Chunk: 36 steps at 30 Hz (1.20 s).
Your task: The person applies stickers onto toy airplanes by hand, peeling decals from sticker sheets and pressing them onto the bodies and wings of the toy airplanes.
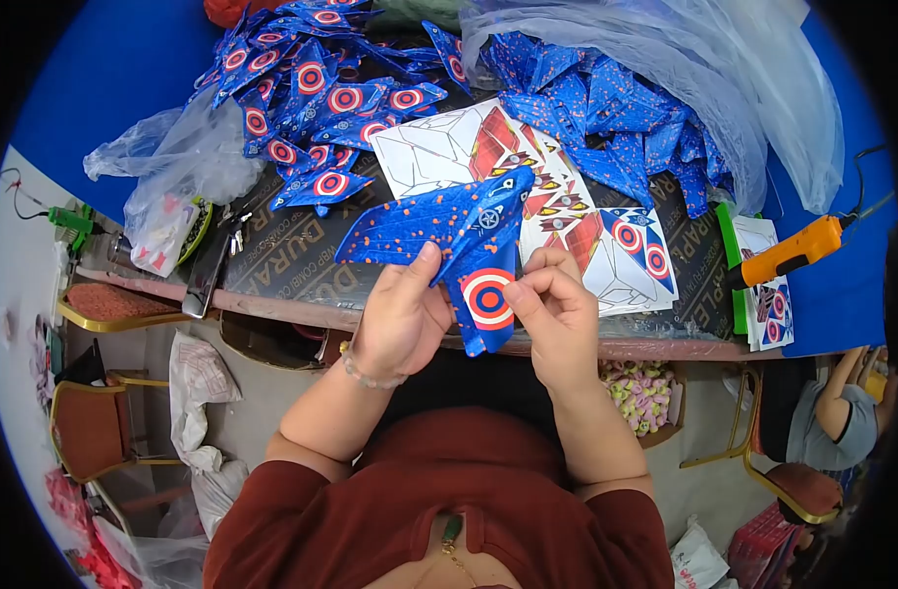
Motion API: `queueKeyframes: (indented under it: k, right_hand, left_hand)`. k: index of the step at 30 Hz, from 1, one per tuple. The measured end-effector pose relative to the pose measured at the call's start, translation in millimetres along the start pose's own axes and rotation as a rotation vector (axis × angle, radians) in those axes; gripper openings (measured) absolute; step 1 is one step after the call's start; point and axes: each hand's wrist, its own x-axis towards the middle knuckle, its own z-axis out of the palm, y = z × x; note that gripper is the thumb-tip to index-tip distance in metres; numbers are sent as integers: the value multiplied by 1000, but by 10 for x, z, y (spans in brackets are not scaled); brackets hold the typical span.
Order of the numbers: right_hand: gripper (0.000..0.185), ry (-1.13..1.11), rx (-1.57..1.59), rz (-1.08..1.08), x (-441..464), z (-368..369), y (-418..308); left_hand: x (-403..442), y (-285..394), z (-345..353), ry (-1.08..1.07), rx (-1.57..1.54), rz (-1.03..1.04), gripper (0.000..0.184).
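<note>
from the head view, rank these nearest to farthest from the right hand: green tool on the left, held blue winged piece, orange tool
1. Blue winged piece: in the left hand, with the right hand at its round target.
2. Orange tool: off to the right.
3. Green tool: across at the far left.

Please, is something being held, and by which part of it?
A blue winged piece: the left hand holds its near left edge; the right hand touches the right edge of its round target, grip unclear.
</note>
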Motion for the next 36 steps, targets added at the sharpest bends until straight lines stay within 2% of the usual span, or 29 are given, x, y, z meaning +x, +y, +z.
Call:
queueKeyframes:
  k: [18,20,21,28,30,31,33,36]
  right_hand:
    - [14,29,-3,-31,0,35,53]
    - [14,29,-3,-30,-1,36,45]
    - [14,29,-4,-29,-1,36,42]
    - [15,48,-59,-39,-7,34,35]
    - [18,57,-324,-212,10,9,13]
    - [18,56,-324,-212,20,-3,-33]
    - [21,62,-676,-501,47,-41,-142]
    - [27,166,-817,-647,110,-180,-140]
  left_hand:
    - [-56,-99,16,-56,-43,27,39]
    - [-66,-100,9,-47,80,23,45]
    - [-70,-80,52,-10,41,-1,49]
    - [-42,-161,-2,16,90,60,47]
    - [-39,-174,-23,25,101,51,47]
    - [-40,-187,-21,25,101,52,47]
    - [-42,-217,-5,26,106,105,46]
    - [-51,-197,-17,32,119,57,52]
